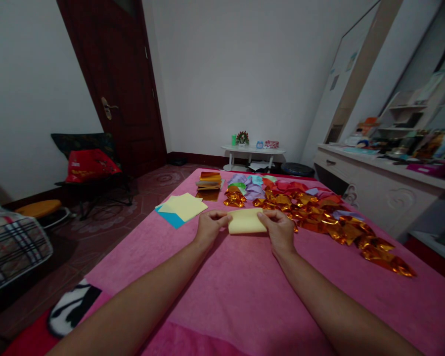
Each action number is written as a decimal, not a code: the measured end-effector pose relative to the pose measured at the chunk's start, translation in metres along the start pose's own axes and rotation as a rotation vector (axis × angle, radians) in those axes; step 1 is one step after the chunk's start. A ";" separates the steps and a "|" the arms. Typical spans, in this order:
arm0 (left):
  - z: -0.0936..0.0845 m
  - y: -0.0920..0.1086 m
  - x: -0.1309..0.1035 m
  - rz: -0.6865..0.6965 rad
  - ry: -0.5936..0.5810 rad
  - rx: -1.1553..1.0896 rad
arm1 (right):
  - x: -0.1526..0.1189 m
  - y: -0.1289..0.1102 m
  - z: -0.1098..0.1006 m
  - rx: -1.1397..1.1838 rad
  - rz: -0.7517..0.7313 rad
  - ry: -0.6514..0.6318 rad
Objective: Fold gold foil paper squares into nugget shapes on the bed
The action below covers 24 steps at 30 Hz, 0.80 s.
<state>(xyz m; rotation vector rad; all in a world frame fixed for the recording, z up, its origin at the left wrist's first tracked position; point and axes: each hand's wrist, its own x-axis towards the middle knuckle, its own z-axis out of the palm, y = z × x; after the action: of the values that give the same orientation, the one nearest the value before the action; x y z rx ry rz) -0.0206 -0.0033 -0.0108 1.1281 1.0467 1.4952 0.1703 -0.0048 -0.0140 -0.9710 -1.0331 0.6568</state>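
Observation:
A pale yellow sheet of paper [247,221], curved over along its lower side, is held up between both hands just above a pink cloth [222,296]. My left hand [210,227] pinches its left edge between thumb and fingers. At the opposite edge my right hand [279,230] grips it the same way. To the left of my left hand lie loose yellow sheets [185,205] with a blue sheet [170,217] under them. Behind these stands a stack of shiny gold and orange paper [209,182].
Folded gold foil pieces [330,220] spread over the right side of the cloth, with purple, green and red folded papers [255,190] behind. A dresser [378,173] borders the right. A red bag [91,165] rests on a chair at left. A small white table [252,149] stands by the wall.

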 end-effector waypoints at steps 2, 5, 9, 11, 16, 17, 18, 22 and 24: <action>0.000 0.000 0.000 -0.015 -0.001 -0.003 | -0.001 -0.002 0.000 0.001 0.005 -0.002; 0.000 0.000 -0.001 -0.018 -0.007 -0.002 | -0.001 -0.002 0.000 0.001 0.003 -0.004; 0.001 0.001 -0.001 -0.024 -0.015 -0.011 | 0.000 0.002 -0.001 -0.018 0.003 -0.004; 0.001 0.000 0.000 -0.027 -0.021 -0.013 | 0.001 0.004 -0.001 -0.028 -0.002 0.000; -0.002 -0.008 0.004 -0.047 -0.024 -0.044 | 0.000 0.001 0.000 -0.027 -0.004 0.000; -0.002 -0.010 0.005 -0.056 -0.023 -0.049 | 0.000 0.000 0.000 -0.022 0.000 -0.003; -0.003 -0.012 0.005 -0.061 -0.022 -0.055 | 0.000 -0.001 0.000 -0.015 0.005 -0.005; -0.004 -0.013 0.006 -0.053 -0.009 -0.067 | -0.001 -0.002 0.001 0.001 0.028 -0.005; -0.004 -0.013 0.006 -0.056 -0.009 -0.075 | -0.002 -0.002 0.001 0.001 0.031 -0.003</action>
<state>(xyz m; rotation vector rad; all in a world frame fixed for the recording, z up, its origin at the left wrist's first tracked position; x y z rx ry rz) -0.0227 0.0044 -0.0235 1.0440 1.0001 1.4715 0.1691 -0.0072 -0.0124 -0.9871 -1.0215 0.6843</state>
